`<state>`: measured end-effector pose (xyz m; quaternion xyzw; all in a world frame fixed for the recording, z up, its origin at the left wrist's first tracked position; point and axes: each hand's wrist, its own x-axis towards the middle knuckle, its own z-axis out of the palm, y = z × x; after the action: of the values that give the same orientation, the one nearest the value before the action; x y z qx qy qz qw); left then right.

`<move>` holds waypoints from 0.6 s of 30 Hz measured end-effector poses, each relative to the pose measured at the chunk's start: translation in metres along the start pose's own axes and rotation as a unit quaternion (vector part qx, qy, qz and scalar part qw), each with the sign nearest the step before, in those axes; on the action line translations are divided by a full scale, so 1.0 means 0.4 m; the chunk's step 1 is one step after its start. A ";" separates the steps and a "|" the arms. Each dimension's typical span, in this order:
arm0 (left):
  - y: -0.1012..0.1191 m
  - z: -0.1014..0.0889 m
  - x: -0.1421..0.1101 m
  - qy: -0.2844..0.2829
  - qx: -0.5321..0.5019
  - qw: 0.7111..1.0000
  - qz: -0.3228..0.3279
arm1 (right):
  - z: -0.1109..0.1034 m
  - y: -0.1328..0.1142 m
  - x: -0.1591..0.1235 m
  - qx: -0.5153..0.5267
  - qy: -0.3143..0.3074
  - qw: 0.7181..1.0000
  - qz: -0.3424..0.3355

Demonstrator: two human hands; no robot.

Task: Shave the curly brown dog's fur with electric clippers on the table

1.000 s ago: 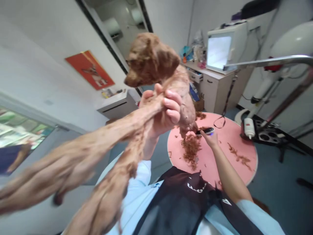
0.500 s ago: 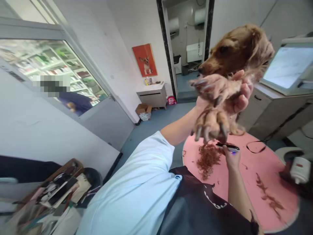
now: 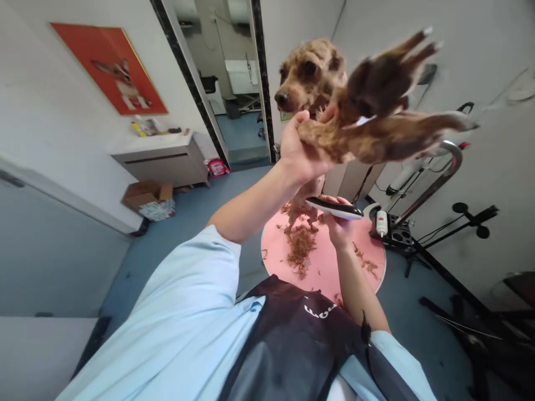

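Note:
A small brown curly-haired dog (image 3: 313, 72) rears upright, its hind legs on the round pink table (image 3: 330, 256). My left hand (image 3: 301, 150) is wrapped round its front legs and holds them up together, the paws stretching to the right. Below the raised legs, my right hand (image 3: 339, 225) grips a black and white hair clipper (image 3: 336, 208) in front of the dog's belly. The clipper's left end is close to the body; whether it touches I cannot tell. A heap of cut brown hair (image 3: 301, 250) lies at the dog's feet.
At the table's right edge stand a white bottle (image 3: 382, 223) and a curved metal post (image 3: 453, 161). Black stand arms (image 3: 476, 217) reach in from the right. A cabinet (image 3: 159, 161) and an open cardboard box (image 3: 148, 197) stand at the left wall, near a doorway.
My view has swung right. The dog's front paws, earlier pointing toward me, now stretch to the right in my left hand. My right hand has raised the clipper from near the table toward the dog's belly.

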<state>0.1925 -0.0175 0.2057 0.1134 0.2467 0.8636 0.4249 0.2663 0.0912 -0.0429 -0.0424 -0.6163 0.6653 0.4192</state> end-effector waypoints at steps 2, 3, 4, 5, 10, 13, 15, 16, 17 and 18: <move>-0.002 0.014 -0.010 -0.037 -0.016 0.999 -0.017 | 0.015 -0.035 0.009 -0.041 -0.009 0.998 -0.052; -0.003 0.019 -0.012 -0.047 -0.025 0.998 -0.022 | 0.018 -0.047 0.013 -0.050 -0.003 0.996 -0.073; -0.004 0.022 -0.013 -0.047 -0.031 0.998 -0.022 | 0.020 -0.057 0.017 -0.050 0.010 0.994 -0.093; -0.004 0.023 -0.012 -0.047 -0.036 0.998 -0.020 | 0.020 -0.066 0.022 -0.044 0.027 0.992 -0.112; -0.006 0.022 0.013 -0.081 -0.040 0.996 -0.024 | 0.046 -0.111 0.042 -0.104 -0.005 0.988 -0.116; -0.018 0.025 0.042 -0.094 -0.036 0.994 -0.047 | 0.084 -0.144 0.061 -0.145 0.018 0.979 -0.142; -0.033 0.031 0.062 -0.096 -0.033 0.992 -0.070 | 0.107 -0.170 0.078 -0.142 0.076 0.967 -0.198; -0.042 0.035 0.072 -0.094 -0.034 0.992 -0.079 | 0.115 -0.182 0.085 -0.148 0.095 0.961 -0.215; -0.051 0.039 0.080 -0.088 -0.036 0.992 -0.086 | 0.121 -0.194 0.091 -0.163 0.102 0.957 -0.219; -0.059 0.044 0.088 -0.077 -0.040 0.992 -0.091 | 0.124 -0.205 0.096 -0.185 0.097 0.955 -0.212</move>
<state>0.1942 0.0283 0.2080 0.1398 0.1876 0.8190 0.5239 0.2545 0.0666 0.0566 -0.0517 -0.6795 0.4281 0.5936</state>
